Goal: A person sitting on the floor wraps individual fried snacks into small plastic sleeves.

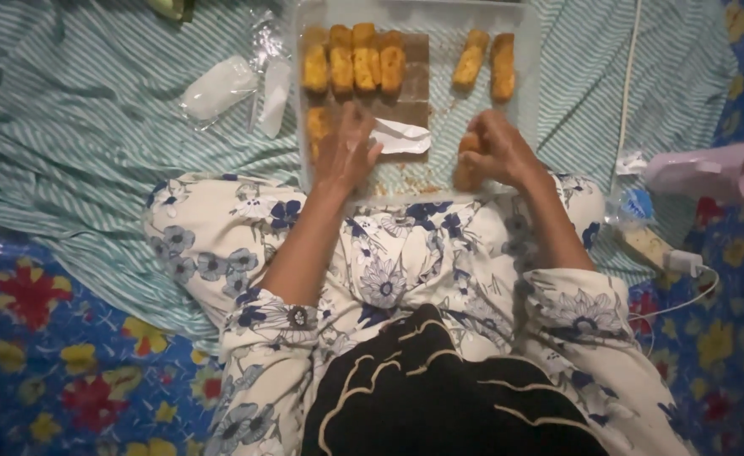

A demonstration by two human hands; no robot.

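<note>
The left hand (346, 152) lay flat and open on the clear tray (527, 76), touching a white paper wrapper (401, 135) and partly hiding 1 fried roll beneath. The right hand (498, 152) gripped a golden fried roll (467, 165) at the tray's near edge. 4 rolls (353, 61) lined the brown paper; 2 more (486, 61) sat apart. Plastic bags (220, 87) lay left, a white cable (627, 84) right.

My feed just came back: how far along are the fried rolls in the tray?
Done: four rolls lined up on the brown paper, two more at the tray's far right. In hand: the right hand holds a roll; the left hand rests beside a white wrapper. Left: bare tray floor.
</note>
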